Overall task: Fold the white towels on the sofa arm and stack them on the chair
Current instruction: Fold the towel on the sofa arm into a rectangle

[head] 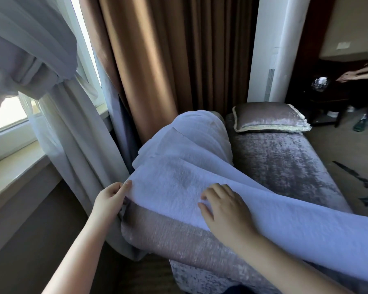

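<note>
**A:** Your left hand (113, 197) pinched the near corner of the top white towel (179, 181) between thumb and fingers, on the window side of the sofa arm (168, 232).

**B:** And your right hand (223, 209) lay flat on that same towel with the fingers straight, pressing it down. It gripped nothing.

**A:** The towel you handled was spread across the arm. Its long end trailed off to the right, over your right forearm and out of the lower right edge.

**B:** Farther along the arm you had more white towelling (200, 128) draped, partly tucked under the top piece. I couldn't tell how many pieces lay there.

**A:** To your right ran the grey velvet sofa seat (285, 166), with a fringed cushion (270, 117) lying at its far end.

**B:** A brown curtain (157, 60) hung behind the arm, and a sheer white curtain (72, 134) hung just left of it by the window sill (9, 168).

**A:** Another person's hand (348, 77) showed at the upper right, well apart from yours.
</note>
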The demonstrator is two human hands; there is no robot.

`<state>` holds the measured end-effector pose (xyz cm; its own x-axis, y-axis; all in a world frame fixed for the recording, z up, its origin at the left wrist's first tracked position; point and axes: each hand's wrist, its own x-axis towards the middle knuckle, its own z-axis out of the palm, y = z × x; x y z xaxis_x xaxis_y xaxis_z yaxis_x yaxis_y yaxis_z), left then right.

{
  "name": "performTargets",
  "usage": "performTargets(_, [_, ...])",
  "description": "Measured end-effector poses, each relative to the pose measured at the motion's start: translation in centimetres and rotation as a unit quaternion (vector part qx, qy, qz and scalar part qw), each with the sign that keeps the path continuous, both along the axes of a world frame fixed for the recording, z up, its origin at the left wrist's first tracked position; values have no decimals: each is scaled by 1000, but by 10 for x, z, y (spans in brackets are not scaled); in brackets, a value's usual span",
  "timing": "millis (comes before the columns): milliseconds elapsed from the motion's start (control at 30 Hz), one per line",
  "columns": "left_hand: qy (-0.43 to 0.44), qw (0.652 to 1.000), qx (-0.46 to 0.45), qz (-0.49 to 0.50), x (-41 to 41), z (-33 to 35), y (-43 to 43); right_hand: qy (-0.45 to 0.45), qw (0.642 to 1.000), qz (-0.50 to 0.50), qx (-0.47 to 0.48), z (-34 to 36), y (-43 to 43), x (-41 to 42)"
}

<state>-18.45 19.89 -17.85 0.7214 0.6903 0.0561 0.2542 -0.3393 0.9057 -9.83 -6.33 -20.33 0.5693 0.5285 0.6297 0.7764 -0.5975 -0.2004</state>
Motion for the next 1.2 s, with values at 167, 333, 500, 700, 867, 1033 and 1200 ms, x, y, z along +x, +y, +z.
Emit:
performTargets(167, [-16, 998, -55, -14, -7, 2, -4, -57, 997, -54, -10, -22, -39, -30])
performTargets(333, [-41, 997, -58, -38, -9, 10, -2, -88, 995, -44, 8, -33, -39, -31])
performTargets(500, [-85, 987, -120, -67, -20, 22, -3, -108, 993, -10, 45, -28, -42, -44])
performTargets(700, [-38, 988, -141, -40, -34, -3, -3, -96, 995, 12, 18, -41, -50, -46])
performTargets(867, [-10, 996, -83, -14, -24, 5, -9, -96, 993, -74, 14, -37, -53, -40])
performTargets(1033, [-28, 997, -67, -21, -22, -2, -4, -123, 990, -57, 31, -44, -48, -36])
performTargets(1200, [-31, 997, -62, -15, -24, -16, 2, -114, 993, -33, 20, -49, -53, -40])
